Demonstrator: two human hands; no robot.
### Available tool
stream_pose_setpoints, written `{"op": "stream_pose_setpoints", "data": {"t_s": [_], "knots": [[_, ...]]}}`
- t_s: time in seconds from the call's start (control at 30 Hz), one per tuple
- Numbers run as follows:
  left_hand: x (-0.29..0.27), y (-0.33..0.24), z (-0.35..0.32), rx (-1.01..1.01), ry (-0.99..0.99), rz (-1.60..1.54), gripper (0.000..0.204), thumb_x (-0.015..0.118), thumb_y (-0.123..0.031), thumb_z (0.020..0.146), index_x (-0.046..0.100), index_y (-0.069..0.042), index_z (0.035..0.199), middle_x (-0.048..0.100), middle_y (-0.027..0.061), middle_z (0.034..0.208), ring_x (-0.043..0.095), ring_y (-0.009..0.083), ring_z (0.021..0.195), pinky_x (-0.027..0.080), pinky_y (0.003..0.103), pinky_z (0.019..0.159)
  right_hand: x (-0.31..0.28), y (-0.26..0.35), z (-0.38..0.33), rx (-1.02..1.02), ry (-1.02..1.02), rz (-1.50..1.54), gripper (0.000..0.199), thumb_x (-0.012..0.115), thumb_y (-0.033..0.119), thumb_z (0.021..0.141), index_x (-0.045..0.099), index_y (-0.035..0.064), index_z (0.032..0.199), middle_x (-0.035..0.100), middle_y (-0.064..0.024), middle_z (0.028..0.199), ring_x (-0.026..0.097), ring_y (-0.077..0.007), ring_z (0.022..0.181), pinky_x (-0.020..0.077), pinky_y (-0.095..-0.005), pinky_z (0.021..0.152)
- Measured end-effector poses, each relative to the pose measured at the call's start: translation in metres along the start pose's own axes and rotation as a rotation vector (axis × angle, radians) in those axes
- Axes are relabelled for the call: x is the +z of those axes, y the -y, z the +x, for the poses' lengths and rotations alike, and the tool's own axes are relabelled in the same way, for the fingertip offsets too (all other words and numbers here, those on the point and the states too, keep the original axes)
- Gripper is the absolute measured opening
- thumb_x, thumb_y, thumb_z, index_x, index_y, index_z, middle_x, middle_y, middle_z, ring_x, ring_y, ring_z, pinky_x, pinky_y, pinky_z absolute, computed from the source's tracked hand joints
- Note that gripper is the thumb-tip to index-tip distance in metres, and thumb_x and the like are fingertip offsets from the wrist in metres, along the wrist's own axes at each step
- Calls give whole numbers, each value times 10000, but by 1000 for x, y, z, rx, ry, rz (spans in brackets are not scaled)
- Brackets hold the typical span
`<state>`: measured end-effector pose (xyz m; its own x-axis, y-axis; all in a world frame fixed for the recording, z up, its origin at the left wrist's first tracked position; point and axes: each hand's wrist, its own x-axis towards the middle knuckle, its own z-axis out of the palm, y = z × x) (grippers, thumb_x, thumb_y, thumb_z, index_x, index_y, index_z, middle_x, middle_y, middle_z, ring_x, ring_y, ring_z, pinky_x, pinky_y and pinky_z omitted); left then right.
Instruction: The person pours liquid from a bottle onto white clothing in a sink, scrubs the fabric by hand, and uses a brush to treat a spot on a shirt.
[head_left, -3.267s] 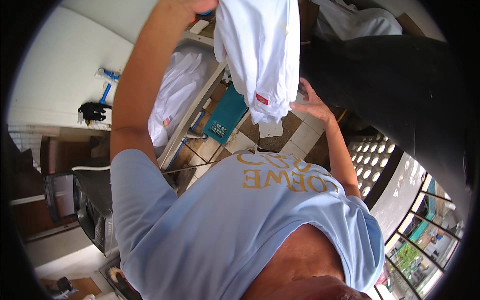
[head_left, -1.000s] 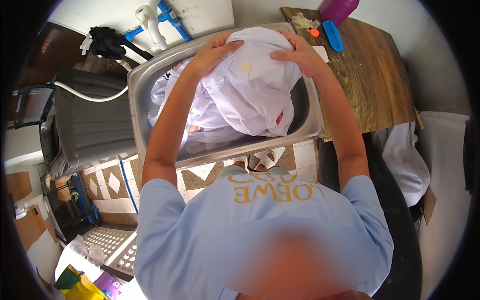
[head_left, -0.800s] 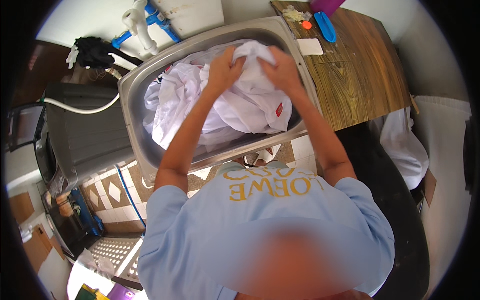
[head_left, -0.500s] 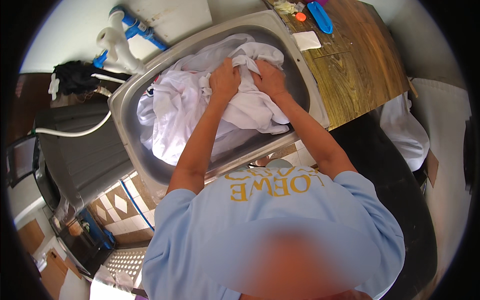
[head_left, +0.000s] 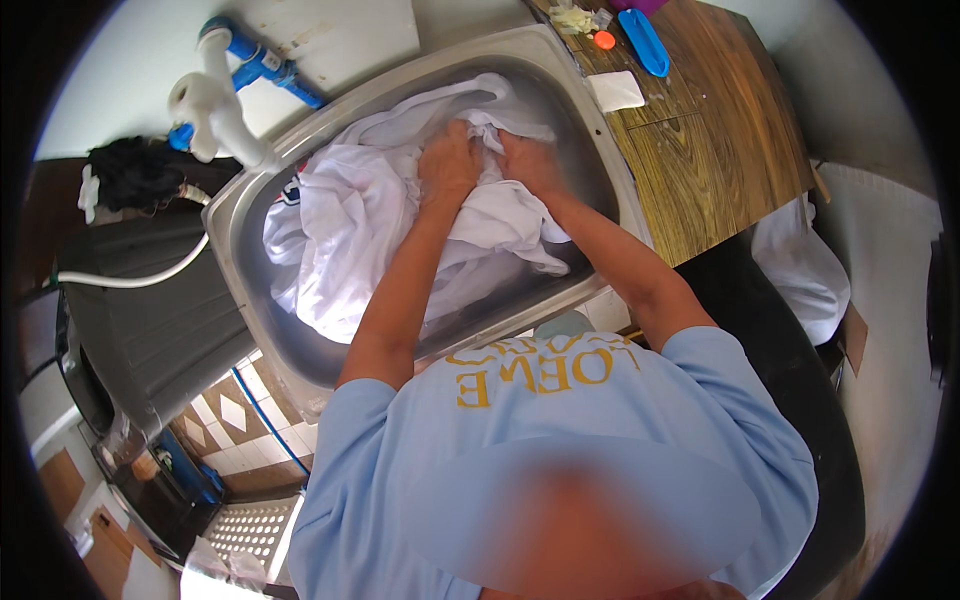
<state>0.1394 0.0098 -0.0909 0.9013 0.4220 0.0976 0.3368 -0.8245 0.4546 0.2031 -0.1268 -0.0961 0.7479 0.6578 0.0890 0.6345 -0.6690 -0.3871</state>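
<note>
A heap of wet-looking white cloth (head_left: 345, 235) lies in a metal sink (head_left: 290, 365), with a small dark and red patch showing at its left side. Toward the far right part of the heap, my left hand (head_left: 449, 160) is closed on a bunched fold of the cloth. Close beside it my right hand (head_left: 528, 163), slightly smeared by motion, grips the same bunched part. The fingertips of both hands are partly hidden in the folds.
A white plastic tap (head_left: 215, 115) with blue pipe fittings (head_left: 265, 65) stands behind the sink's left. On the wooden counter (head_left: 715, 160) at right lie a blue tray-like piece (head_left: 643, 43), an orange cap (head_left: 604, 40) and a white square (head_left: 615, 91). A white hose (head_left: 140, 279) runs at left.
My two hands have shifted slightly within the sink, and the right one has moved toward the left. The bunched cloth between them has been reshaped, with its far folds spread differently.
</note>
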Motion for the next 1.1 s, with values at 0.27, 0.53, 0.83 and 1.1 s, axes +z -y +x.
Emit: {"op": "stream_pose_setpoints", "data": {"t_s": [0.27, 0.53, 0.83, 1.1], "knots": [[-58, 36, 9, -83, 473, -983, 218, 641, -173, 864, 629, -35, 1032, 626, -17, 888, 565, 84, 805, 449, 239, 752, -78, -23, 25, -29, 495, 1144, 262, 600, 162, 883, 614, 46, 1117, 671, -41, 921, 620, -122, 852, 484, -276, 765], [-126, 31, -3, 56, 697, -1835, 354, 596, -201, 923, 558, -16, 1222, 612, 85, 1164, 576, 157, 1046, 447, 300, 935, -169, 15, 73, -268, 719, 1217, 270, 603, 174, 886, 591, 44, 1122, 612, -3, 969, 556, -85, 923, 443, -236, 834], [-13, -21, -23, 23, 87, -1327, 368, 564, -185, 909, 529, -46, 1247, 586, 106, 1204, 565, 232, 1111, 453, 345, 962, -145, -6, 111, -637, 345, 564, 449, 700, 188, 824, 568, 71, 1236, 589, -86, 1171, 575, -166, 1010, 465, -334, 908], [-47, -40, -41, 43, 118, -520, 287, 593, -192, 866, 591, -133, 1147, 608, 69, 1147, 590, 211, 1051, 473, 330, 899, -217, -164, 106, 32, -700, 597, 920, 830, 237, 721, 262, -28, 1394, 373, -211, 1362, 450, -265, 1179, 414, -381, 960]]}}
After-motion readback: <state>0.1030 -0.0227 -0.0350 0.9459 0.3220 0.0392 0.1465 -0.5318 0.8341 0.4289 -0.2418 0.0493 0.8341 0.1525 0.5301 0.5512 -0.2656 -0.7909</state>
